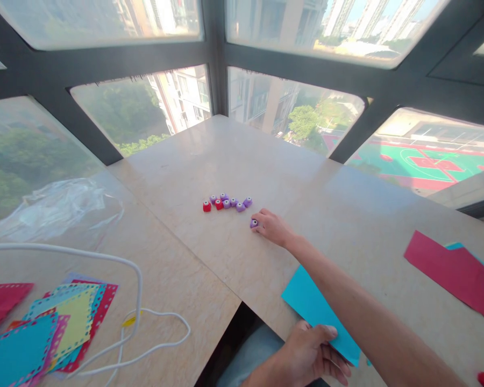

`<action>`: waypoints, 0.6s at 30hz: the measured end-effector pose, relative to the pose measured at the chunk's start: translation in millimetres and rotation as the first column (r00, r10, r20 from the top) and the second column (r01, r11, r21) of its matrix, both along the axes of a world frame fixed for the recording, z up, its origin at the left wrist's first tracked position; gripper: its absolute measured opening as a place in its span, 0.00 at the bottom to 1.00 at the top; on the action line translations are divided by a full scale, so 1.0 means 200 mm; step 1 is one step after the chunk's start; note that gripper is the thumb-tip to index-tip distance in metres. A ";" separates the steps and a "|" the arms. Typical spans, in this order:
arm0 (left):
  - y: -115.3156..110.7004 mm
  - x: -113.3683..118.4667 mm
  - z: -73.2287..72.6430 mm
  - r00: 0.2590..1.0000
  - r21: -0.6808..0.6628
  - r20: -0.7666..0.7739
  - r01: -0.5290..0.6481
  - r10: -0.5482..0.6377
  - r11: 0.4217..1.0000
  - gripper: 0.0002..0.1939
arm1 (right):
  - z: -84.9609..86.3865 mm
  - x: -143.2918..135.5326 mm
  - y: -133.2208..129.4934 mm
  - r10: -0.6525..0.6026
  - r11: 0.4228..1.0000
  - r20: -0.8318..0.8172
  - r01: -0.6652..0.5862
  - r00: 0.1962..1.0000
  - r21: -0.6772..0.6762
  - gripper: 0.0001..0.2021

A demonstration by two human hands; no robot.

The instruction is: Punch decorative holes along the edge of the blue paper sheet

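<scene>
— Purple, the small punch (pixel 254 223) at the tips of your right hand (pixel 273 228)? Is it gripped?

— Yes, your fingers (pixel 262 228) are closed around it. It sits on the marble tabletop (pixel 347 226), just below the row of small punches (pixel 227 202), most of them purple and two red, and a little apart from them.

— And your left hand (pixel 306 357)?

— It is at the near edge of the tabletop. Your thumb lies on top of the turquoise paper sheet (pixel 312 303) and the other fingers go under it, so you pinch its near corner. Your right forearm crosses over this sheet.

— What else lies around you?

— On the right, a red paper sheet (pixel 452 271) over a turquoise one. On the left, a pile of punched coloured papers (pixel 44 328), a white cable (pixel 137 301) and a clear plastic bag (pixel 60 207).
</scene>
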State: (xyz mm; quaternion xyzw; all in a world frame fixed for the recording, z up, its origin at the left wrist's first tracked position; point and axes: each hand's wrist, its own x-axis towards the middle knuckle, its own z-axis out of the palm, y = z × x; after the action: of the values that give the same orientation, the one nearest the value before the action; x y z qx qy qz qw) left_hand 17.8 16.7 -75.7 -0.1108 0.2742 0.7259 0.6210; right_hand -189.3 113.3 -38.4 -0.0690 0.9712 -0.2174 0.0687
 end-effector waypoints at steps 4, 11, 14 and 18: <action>0.00 0.01 -0.01 1.000 -0.021 0.009 -0.026 0.026 0.999 0.23 | 0.02 0.08 0.01 0.020 0.998 -0.032 -0.018 0.999 0.063 0.10; 0.01 0.01 0.01 1.000 -0.033 -0.019 -0.021 0.020 0.999 0.20 | -0.03 0.27 0.08 -0.129 0.972 -0.105 0.105 0.986 -0.208 0.09; 0.01 0.00 0.03 0.999 -0.041 -0.045 -0.011 0.009 0.999 0.18 | -0.04 0.38 0.10 -0.242 0.850 -0.052 0.186 0.969 -0.492 0.08; 0.01 0.00 0.04 0.999 -0.062 -0.052 -0.016 0.013 0.998 0.16 | 0.01 0.56 0.15 -0.300 0.503 0.179 0.315 0.937 -0.805 0.22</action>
State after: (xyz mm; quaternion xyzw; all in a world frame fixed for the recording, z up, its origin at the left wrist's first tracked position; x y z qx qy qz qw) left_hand 16.9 18.6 -68.6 -0.1133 0.3120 0.7240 0.6046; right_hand -77.3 142.4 -36.4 0.0819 0.7522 -0.6538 -0.0033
